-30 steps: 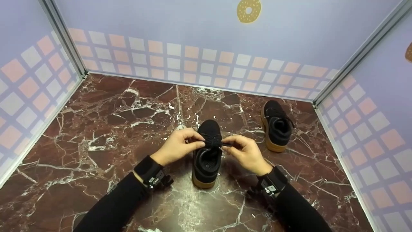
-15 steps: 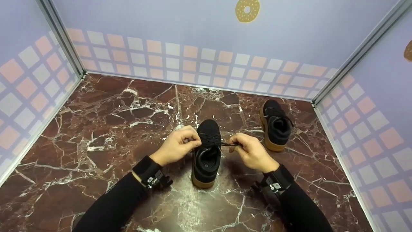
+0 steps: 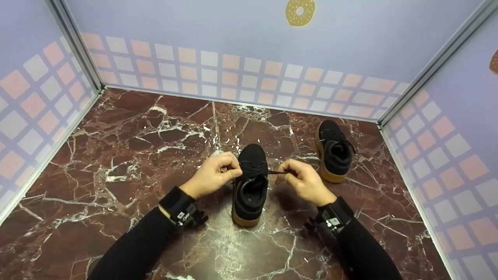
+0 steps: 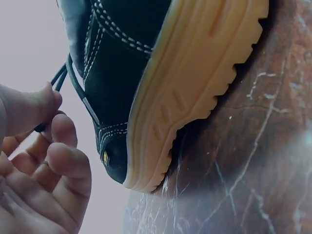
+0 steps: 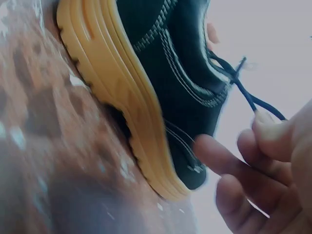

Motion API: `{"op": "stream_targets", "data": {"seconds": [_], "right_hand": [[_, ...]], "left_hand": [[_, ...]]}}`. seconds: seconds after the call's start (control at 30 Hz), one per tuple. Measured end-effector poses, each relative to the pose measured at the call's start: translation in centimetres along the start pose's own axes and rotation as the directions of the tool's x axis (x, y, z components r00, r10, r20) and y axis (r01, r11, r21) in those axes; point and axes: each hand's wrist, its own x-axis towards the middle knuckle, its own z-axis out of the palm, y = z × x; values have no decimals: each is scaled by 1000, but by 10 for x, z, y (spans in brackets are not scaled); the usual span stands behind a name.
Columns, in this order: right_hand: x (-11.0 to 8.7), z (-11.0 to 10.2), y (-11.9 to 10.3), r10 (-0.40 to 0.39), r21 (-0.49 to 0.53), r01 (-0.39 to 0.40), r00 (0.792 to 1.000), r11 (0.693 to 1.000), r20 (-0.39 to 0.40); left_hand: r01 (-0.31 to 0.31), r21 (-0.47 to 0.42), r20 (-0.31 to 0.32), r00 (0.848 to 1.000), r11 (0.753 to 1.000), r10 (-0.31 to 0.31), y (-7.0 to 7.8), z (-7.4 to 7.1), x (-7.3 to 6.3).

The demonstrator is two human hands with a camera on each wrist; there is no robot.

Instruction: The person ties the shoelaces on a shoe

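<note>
A black shoe (image 3: 253, 155) with a tan gum sole stands upright on the floor between my hands, toe pointing away from me. At its left side my left hand (image 3: 216, 174) pinches a dark shoelace (image 4: 59, 78) between thumb and forefinger, as the left wrist view shows. To the right of the shoe, my right hand (image 3: 303, 182) pinches another length of lace (image 3: 276, 172), drawn straight out sideways from the tongue. In the right wrist view the laces (image 5: 235, 78) cross near the shoe opening. The knot itself is too small to make out.
A matching black shoe (image 3: 336, 155) stands farther right and back, also toe away. The reddish-brown marbled floor (image 3: 175, 128) is bounded by a back wall (image 3: 249, 46) and side walls (image 3: 35, 97) with pink and white squares.
My right hand has moved right, away from the shoe, pulling the lace out taut. My left hand has shifted slightly left. Both shoes have stayed in place.
</note>
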Motion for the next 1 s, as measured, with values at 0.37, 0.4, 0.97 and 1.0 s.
{"op": "stream_targets", "data": {"seconds": [0.37,0.4,0.97,1.0], "right_hand": [[-3,3,-10,271,327,-297,955,897,123],[-2,6,-11,279,329,-307,952,893,130],[2,30,-17,307,478,-234,948,847,-80],[2,31,-17,308,482,-231,948,845,-86]], "left_hand": [[57,-2,77,995,998,-57,0,3,0],[59,13,74,995,998,-60,0,4,0],[64,-26,45,997,998,-63,0,6,-2],[65,-29,44,997,997,-63,0,6,-2]]}}
